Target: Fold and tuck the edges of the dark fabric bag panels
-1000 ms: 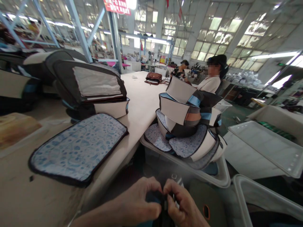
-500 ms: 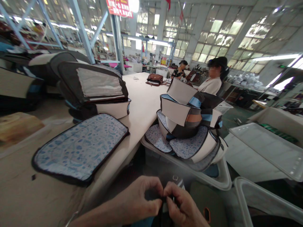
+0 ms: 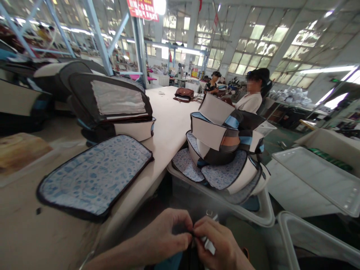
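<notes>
My left hand [image 3: 165, 236] and my right hand [image 3: 218, 243] meet at the bottom edge of the view, below the table's front edge. Both are closed in a pinch on a small dark piece of fabric [image 3: 194, 249] with a white strip beside it; what it is I cannot make out. On the table to the left lies a flat blue-patterned panel [image 3: 95, 176] edged in black. Behind it stands a stack of dark and cream bag shells [image 3: 112, 105].
A long cream table [image 3: 168, 120] runs away from me. A grey bin [image 3: 253, 213] to its right is heaped with bag parts [image 3: 222, 142]. Clear plastic lids [image 3: 315, 176] and another bin [image 3: 309, 236] sit at right. A seated person [image 3: 251, 97] works farther back.
My right hand has turned slightly and a white strip now shows under its fingers. The view has shifted a little; the hands stay pinched together.
</notes>
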The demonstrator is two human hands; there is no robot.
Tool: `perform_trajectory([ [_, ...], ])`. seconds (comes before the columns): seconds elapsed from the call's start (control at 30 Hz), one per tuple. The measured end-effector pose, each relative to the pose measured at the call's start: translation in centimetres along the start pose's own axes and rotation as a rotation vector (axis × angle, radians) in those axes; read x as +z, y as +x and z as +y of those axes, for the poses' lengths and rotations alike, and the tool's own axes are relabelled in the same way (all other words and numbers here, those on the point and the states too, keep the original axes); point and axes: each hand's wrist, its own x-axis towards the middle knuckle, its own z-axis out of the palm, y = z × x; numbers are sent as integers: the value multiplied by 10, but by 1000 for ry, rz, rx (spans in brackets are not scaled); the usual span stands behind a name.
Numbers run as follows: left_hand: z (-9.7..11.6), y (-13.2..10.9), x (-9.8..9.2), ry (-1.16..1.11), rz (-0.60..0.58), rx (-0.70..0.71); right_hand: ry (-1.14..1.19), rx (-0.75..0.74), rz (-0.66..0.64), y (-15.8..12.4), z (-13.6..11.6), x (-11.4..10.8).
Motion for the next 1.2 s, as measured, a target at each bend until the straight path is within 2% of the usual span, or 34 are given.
perform_trajectory([
  [0.13,-2,-3,2,5,21,-21,-192,-18,75,0,6,3],
  [0.23,-4,-6,1,11,16,-34,-175,55,163,1,7,-4],
  [0.33,-6,-7,-1,-5,13,-46,-5,69,72,1,4,-11],
  [0.43,-9,-5,-3,-29,24,-34,68,3,20,-2,1,-11],
  [0.57,-10,-3,0,-83,8,-27,29,-58,68,-3,1,2],
  [0.67,-11,-3,2,-128,-11,-6,-19,-114,160,-1,0,15],
  [0.73,-12,-3,3,-149,-5,-6,-72,-114,240,2,-1,18],
  [0.8,-13,-4,2,-144,10,-13,-112,-92,268,4,-2,17],
  [0.93,-10,-4,-1,-76,36,34,-62,-30,187,4,-2,8],
  [1.07,-7,-4,-2,-8,108,112,-37,137,73,1,0,6],
  [1.13,-6,-5,-3,13,122,127,-29,132,62,0,0,8],
  [1.2,-4,-7,-6,38,120,115,-19,54,87,2,0,10],
])
